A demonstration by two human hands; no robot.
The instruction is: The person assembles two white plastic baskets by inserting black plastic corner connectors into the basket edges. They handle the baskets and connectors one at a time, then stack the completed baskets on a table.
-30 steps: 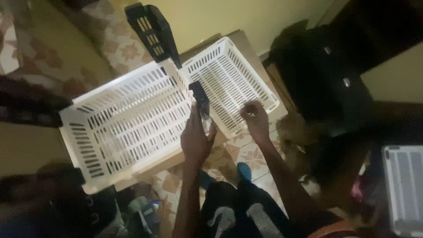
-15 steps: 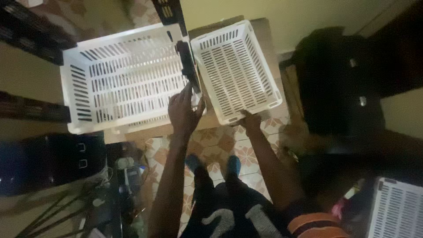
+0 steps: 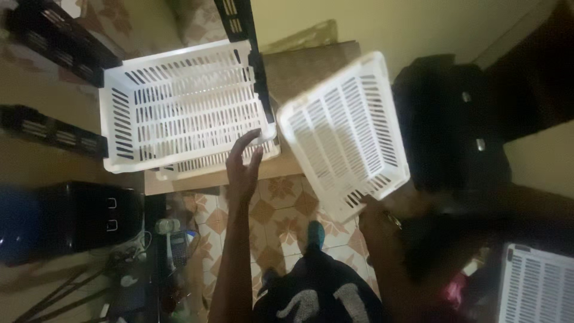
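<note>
Two white slatted plastic crates in play, on a low brown table (image 3: 311, 69) in the upper middle of the frame. Larger crate (image 3: 179, 101) resting at upper left centre, black upright strip (image 3: 257, 66) along its right wall. Left hand (image 3: 242, 164) at that crate's lower right corner, fingers spread and loosely curled on the rim, not clamped tight. Smaller crate (image 3: 347, 131) right of centre, tilted and lifted off the table, its lower corner gripped by the right hand (image 3: 373, 215); grip itself dim and partly hidden, so closed on the corner only as a judgement.

Progress, as judged: separation of the two crates looks done, the larger one steadied in place, the smaller one in the air and not yet set down anywhere. A third slatted white crate (image 3: 538, 281) at lower right, untouched.

Against half a second earlier: smaller crate then flat beside the larger, edges nearly touching; now swung away to the right and tipped, a gap of bare table between. Right hand shifted lower and rightward with it. Left hand barely moved, at the same corner
</note>
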